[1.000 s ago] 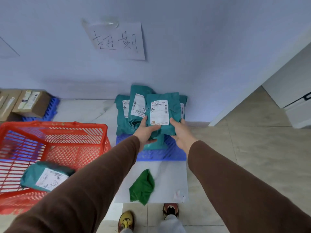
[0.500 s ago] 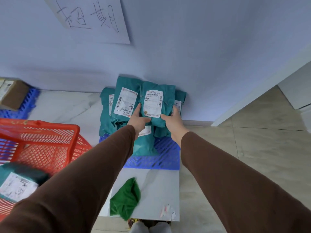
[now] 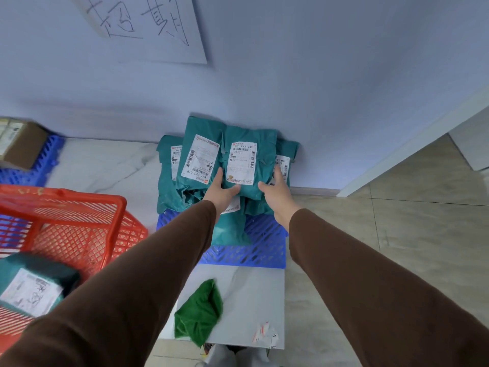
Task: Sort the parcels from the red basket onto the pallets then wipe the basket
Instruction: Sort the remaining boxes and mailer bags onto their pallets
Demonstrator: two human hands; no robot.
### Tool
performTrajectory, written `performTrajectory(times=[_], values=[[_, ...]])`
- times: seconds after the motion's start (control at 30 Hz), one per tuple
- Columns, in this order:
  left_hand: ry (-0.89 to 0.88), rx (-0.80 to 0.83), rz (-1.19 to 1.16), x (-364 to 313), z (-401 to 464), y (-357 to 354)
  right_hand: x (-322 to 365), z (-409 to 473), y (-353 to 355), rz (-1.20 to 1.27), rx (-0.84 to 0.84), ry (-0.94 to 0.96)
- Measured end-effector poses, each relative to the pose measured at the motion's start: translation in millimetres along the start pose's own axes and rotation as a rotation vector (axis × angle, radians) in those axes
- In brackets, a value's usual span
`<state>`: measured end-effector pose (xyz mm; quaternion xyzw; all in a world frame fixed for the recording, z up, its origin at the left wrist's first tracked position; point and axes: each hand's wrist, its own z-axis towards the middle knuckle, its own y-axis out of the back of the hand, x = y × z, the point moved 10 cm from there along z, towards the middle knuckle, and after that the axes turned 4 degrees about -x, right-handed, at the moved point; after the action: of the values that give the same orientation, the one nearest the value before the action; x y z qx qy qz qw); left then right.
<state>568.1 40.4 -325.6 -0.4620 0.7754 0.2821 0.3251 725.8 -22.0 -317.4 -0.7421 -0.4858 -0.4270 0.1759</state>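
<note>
Your left hand (image 3: 221, 190) and right hand (image 3: 275, 193) grip the lower corners of a teal parcel (image 3: 247, 160); beneath them lies the blue pallet (image 3: 262, 245).

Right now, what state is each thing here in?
Front parcel: upright on the stack, held by both hands.
Left hand: gripping its lower left corner.
Right hand: gripping its lower right edge.
Red basket: one parcel inside.
Basket parcel: lying flat, label up.
Green cloth: crumpled, untouched.
Blue pallet: loaded with parcels.
</note>
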Motion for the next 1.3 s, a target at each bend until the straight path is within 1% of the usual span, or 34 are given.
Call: performTrajectory(times=[0.23, 0.43, 0.63, 0.8, 0.93, 1.03, 1.3], values=[[-0.018, -0.019, 0.005, -25, -52, 19, 44, -48, -1, -0.089, -0.068, 0.085], [-0.076, -0.053, -0.032, -54, -98, 58, 82, -102, -36, -0.068, -0.029, 0.147], [-0.16, -0.09, -0.091, -66, -145, 130, 109, -163, -100, -0.048, 0.011, 0.203], [-0.218, -0.095, -0.085, -55, -178, 210, 109, -221, -176, -0.001, 0.009, 0.207], [-0.213, -0.065, -0.041, -30, -199, 277, 99, -261, -238, 0.043, 0.013, 0.198], [-0.209, -0.086, -0.043, -15, -209, 326, 93, -283, -277, 0.047, 0.026, 0.174], [-0.178, -0.136, -0.043, 12, -212, 411, 82, -304, -346, -0.083, 0.084, 0.145]])
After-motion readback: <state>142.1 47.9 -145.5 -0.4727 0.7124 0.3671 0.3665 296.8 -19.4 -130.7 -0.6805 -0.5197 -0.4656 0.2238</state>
